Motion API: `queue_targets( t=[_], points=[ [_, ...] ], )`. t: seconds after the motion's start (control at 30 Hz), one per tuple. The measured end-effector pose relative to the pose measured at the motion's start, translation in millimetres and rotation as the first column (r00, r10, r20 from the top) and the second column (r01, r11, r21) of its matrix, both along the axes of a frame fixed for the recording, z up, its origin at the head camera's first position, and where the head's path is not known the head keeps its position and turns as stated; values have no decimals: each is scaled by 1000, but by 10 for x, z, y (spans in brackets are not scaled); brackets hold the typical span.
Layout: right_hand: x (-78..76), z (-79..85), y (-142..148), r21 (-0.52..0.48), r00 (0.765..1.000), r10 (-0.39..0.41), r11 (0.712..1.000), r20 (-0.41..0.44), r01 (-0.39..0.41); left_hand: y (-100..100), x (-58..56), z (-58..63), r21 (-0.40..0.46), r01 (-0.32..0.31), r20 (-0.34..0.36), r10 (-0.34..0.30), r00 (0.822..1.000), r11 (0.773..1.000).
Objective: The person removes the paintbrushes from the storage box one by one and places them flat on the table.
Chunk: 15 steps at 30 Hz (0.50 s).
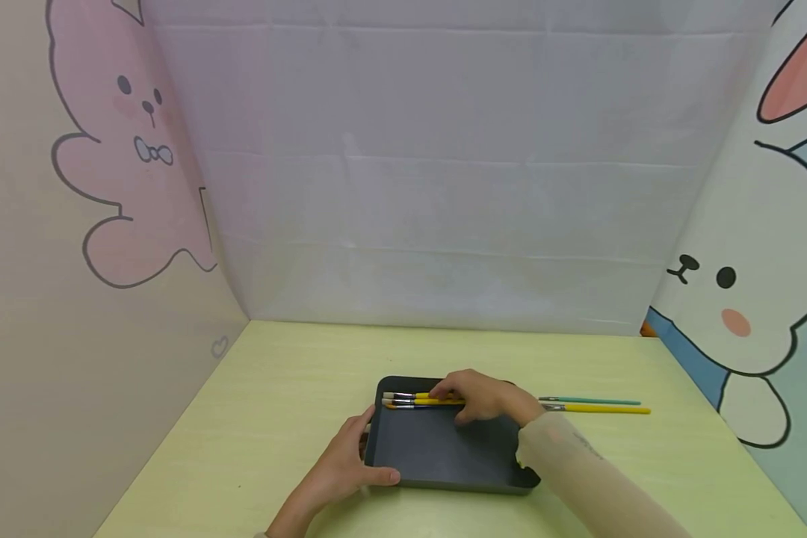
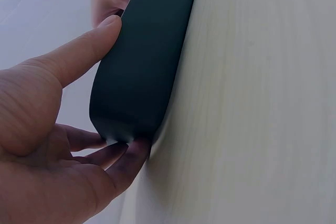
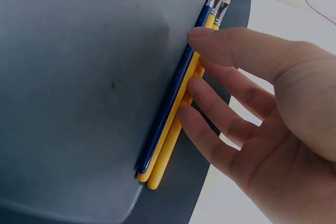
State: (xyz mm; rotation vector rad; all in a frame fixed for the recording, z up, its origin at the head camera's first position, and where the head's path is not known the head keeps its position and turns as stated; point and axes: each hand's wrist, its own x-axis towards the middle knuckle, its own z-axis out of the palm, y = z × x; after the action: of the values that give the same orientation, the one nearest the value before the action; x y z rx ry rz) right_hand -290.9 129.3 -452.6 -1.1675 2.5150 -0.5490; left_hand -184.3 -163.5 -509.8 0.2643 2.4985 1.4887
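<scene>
A dark grey tray (image 1: 437, 456) lies on the table, with my left hand (image 1: 341, 465) gripping its near left corner. In the left wrist view, that thumb rests on the rim and the fingertips touch the tray's side. Three paintbrushes lie side by side along the tray's far wall: a blue brush (image 3: 167, 107) and two with yellow handles, one a yellow brush (image 3: 167, 156). Over them is my right hand (image 1: 480, 394), its fingers loosely bent. Its fingertips touch the yellow handles, while the thumb is at the blue one; no firm pinch shows.
On the table right of the tray lie a teal brush (image 1: 598, 401) and a larger yellow paintbrush (image 1: 605, 409), their left ends behind the right arm. A white sheet (image 1: 437, 187) hangs behind the table (image 1: 296, 373). Side panels with cartoon animals stand left and right.
</scene>
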Motion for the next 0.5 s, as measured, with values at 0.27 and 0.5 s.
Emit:
queue_targets(
  t=[0.27, 0.5],
  points=[
    [34, -8, -20, 8, 999, -36, 999, 29, 36, -6, 6, -13, -2, -5, -6, 5, 1000, 1000],
    [60, -4, -14, 9, 998, -44, 999, 35, 43, -1, 16, -3, 2, 4, -16, -4, 1000, 1000]
  ],
)
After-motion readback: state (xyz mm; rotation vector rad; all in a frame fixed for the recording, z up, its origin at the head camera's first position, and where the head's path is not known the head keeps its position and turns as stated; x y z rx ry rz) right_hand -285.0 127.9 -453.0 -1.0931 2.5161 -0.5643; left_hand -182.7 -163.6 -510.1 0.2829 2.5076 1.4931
